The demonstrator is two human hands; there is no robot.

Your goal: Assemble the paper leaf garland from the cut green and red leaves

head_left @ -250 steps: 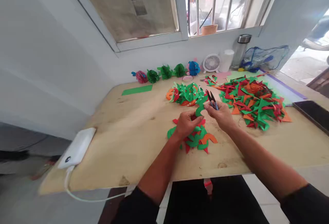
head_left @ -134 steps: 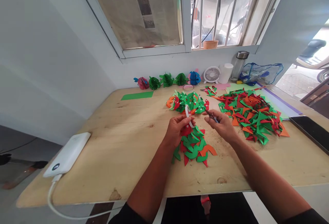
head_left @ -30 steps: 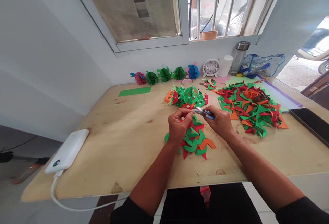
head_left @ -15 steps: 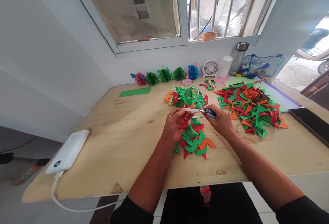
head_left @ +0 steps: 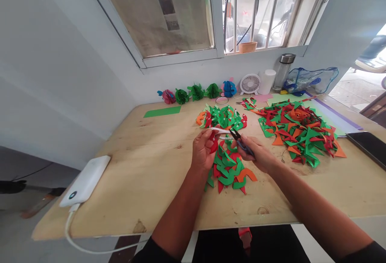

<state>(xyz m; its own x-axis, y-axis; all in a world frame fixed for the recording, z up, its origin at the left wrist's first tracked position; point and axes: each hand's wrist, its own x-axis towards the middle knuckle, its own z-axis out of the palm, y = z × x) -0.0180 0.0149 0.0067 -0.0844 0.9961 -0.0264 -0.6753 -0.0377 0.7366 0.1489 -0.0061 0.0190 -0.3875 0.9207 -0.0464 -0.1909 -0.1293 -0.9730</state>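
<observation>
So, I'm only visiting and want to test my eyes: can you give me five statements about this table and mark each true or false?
1. The right hand holds scissors. True.
2. The left hand holds the phone. False: it holds a white strip; the phone lies on the table, at the picture's right edge.
3. The fan stands left of the bottle in the picture. True.
4. The green sheet lies on the big scrap heap. False: it lies on the table, well left of the heap.
5. A cable is plugged into the white device. True.
</observation>
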